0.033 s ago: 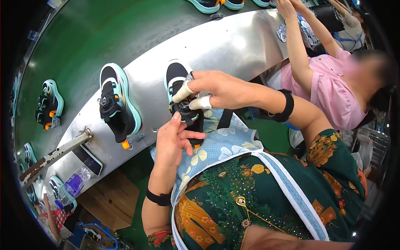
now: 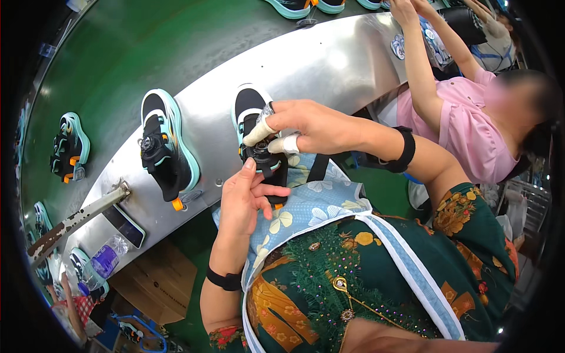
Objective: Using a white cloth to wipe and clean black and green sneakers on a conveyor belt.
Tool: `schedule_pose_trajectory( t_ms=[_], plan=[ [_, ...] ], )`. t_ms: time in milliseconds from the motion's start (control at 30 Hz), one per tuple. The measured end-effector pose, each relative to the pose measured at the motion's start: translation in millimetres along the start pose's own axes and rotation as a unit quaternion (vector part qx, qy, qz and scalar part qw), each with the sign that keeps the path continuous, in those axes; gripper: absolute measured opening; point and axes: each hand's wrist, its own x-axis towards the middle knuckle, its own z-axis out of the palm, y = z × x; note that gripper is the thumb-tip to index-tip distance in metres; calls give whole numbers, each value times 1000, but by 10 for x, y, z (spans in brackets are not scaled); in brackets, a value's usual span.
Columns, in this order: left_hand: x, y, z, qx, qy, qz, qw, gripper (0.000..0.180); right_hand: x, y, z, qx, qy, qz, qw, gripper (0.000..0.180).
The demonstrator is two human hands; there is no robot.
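Bracing a black shoe (image 2: 249,124) at the near edge of the metal counter (image 2: 206,109), apparently for easy reach, with left hand (image 2: 236,197) thumb against it, in an unclear grip, while pinching its dial (image 2: 261,148) between covered right hand (image 2: 315,125) digits.

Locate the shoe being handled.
In the head view, just left of centre, the shoe is held by the left hand and right hand, at the near edge of the table, right of another shoe.

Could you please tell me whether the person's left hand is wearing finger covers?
No, the left hand shows bare fingertips, while the pale finger covers are on the right hand at the black shoe.
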Motion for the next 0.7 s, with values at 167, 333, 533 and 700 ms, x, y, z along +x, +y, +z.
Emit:
schedule_pose_trajectory(
  t_ms=[167,333,533,700],
  plan=[
    [-4,-14,0,6,-1,4,1000,52,-81,79,222,-79,88,-58,991,41],
    [-132,17,19,5,3,-5,1000,46,-61,45,60,-35,73,-11,997,36],
    [-352,-137,-59,722,86,391,565,47,-227,412,12,50,129,114,984,28],
    [-393,83,-304,706,183,438,525,29,-241,258,49,53,84,73,992,25]
  ],
)
